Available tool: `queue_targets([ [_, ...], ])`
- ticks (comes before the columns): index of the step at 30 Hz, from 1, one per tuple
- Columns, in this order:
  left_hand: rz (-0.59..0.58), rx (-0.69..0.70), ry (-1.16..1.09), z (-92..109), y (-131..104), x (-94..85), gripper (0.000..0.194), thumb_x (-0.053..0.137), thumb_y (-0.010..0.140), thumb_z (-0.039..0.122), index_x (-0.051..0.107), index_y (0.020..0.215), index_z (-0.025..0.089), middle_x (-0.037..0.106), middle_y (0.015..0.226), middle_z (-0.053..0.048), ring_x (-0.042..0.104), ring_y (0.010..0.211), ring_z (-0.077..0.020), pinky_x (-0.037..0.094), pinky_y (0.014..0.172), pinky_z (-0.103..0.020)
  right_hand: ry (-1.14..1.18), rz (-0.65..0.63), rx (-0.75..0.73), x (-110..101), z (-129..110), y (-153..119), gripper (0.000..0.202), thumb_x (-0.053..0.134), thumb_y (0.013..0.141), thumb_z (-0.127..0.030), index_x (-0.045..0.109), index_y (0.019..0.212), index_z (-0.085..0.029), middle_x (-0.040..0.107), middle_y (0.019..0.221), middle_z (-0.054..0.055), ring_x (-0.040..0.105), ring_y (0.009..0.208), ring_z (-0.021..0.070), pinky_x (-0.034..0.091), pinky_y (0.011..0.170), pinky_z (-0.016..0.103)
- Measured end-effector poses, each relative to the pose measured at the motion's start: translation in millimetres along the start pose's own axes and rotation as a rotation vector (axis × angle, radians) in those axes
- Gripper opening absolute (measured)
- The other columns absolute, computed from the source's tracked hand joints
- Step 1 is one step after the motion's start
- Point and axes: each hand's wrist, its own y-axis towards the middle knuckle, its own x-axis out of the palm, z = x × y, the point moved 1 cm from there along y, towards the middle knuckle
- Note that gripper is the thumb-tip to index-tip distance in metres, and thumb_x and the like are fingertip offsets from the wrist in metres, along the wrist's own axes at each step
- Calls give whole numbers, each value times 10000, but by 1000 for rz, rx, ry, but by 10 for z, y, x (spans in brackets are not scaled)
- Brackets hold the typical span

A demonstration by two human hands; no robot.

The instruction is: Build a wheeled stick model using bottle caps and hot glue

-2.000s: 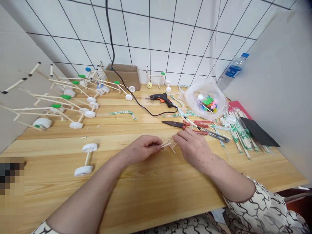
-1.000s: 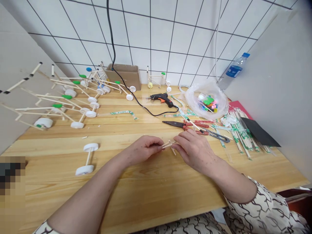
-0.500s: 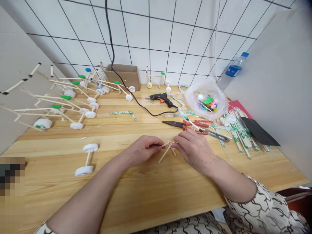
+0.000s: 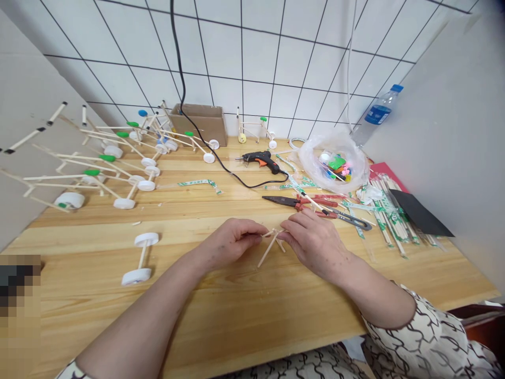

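My left hand (image 4: 240, 239) pinches the left end of a small frame of thin wooden sticks (image 4: 267, 249), thumb against forefinger. On the other side, my right hand (image 4: 311, 237) has its fingertips closed on the same frame near its joint. One stick slants down toward me, and a shorter one points down to the right. My right fingers partly hide the joint. Off to the left on the table, a wooden axle (image 4: 142, 254) joins two white wheels. Behind my right hand lie red-handled pliers (image 4: 300, 202).
A black hot glue gun (image 4: 262, 159) lies behind the hands, its cord looping forward. Several stick-built bicycle models (image 4: 104, 158) crowd the left. At right are a plastic bag of colourful pieces (image 4: 335, 163), wrapped sticks (image 4: 394, 218) and a water bottle (image 4: 379, 113). A cardboard box (image 4: 205, 123) stands behind.
The slanting stick's lower end has shifted very slightly down and to the right. Both hands keep their hold on the frame, almost unmoved.
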Motion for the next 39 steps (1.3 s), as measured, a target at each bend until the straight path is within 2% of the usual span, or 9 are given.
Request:
queue_targets([
  [20,31,33,70,-24,-4,-6,229,494,795,170,688,915,151,704,850,-41,609,778,-159,452,733,-255,15,-14,9,-4,-6,5,320,427,901,-303,653,749,-136,609,702,77,492,710,180,373,638,281],
  [39,4,65,71,-27,3,-3,237,483,797,137,678,931,146,710,895,-33,617,813,-150,453,750,-238,5,-1,4,3,-1,4,305,440,892,-293,659,752,-135,619,711,78,485,705,188,377,639,288],
])
